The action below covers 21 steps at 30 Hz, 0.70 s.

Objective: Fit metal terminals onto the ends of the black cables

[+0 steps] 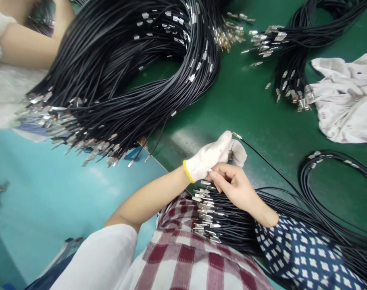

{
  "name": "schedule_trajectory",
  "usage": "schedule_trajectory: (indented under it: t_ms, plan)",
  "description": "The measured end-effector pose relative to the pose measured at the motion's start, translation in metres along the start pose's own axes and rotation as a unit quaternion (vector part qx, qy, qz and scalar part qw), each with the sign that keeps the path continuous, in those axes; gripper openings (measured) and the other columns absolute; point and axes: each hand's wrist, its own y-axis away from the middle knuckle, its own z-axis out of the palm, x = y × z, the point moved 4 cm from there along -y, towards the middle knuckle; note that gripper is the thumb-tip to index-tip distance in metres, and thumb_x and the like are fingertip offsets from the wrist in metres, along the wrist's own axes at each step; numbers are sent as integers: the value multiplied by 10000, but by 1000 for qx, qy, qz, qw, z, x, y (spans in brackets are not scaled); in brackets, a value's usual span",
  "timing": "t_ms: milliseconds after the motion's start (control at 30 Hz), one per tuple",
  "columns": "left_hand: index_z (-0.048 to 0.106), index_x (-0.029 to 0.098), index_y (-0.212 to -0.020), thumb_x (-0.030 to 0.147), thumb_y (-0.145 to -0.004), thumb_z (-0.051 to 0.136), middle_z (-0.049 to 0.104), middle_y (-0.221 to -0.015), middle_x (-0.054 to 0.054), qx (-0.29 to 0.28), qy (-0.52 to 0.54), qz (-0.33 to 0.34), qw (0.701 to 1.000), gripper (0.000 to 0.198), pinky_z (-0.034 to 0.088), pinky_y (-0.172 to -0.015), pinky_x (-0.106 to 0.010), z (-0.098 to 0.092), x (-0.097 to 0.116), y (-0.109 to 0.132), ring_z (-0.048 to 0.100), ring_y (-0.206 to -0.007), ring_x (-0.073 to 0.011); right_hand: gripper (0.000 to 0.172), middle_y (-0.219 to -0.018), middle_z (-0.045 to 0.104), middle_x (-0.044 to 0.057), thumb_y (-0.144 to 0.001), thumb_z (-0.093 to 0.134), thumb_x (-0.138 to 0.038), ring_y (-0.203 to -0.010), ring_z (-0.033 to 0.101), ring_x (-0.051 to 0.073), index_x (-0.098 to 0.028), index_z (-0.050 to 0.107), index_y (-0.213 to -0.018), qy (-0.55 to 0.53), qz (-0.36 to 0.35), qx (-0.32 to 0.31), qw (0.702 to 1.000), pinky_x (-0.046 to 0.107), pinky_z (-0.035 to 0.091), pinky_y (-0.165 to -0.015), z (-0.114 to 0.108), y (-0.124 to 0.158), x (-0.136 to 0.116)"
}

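Note:
My left hand (221,153) wears a white glove with a yellow cuff, its fingers curled. At its fingertips is the metal-tipped end of a black cable (266,160), which runs off to the lower right. Just below, my bare right hand (236,187) is closed in a pinch close to the glove. A tiny pale piece shows at its fingertips, too small to name. Under the right wrist lies a bundle of black cables (234,225), their silvery connector ends (207,213) pointing left beside the checked apron (186,257).
A big looped heap of black cables (177,92) covers the upper left of the green table (207,117). Further cable bundles (295,36) lie at upper right, near a crumpled white cloth (349,96). A coiled cable (306,177) rests at right. Another person's arm (29,46) is at upper left.

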Motion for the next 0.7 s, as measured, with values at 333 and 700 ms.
schedule_trajectory:
  t_ms: [333, 700]
  plan:
    - [628, 169, -702, 757, -907, 338, 600, -670, -43, 24, 9, -16, 1000, 687, 521, -839, -369, -1, 1, 0, 586, -689, -157, 303, -527, 492, -45, -958, 550, -357, -486, 417, 113, -182, 570, -711, 2, -10, -16, 1000, 240, 316, -492, -1, 1, -1]
    - [586, 172, -628, 678, -963, 285, 564, -615, -27, 104, 69, 18, 992, 676, 500, -1004, -434, -8, 16, 7, 584, -625, -142, 277, -775, 693, 40, -1017, 571, -403, -674, 634, 178, -192, 744, -975, 58, -112, -11, 992, 295, 504, -630, -4, 14, -14]
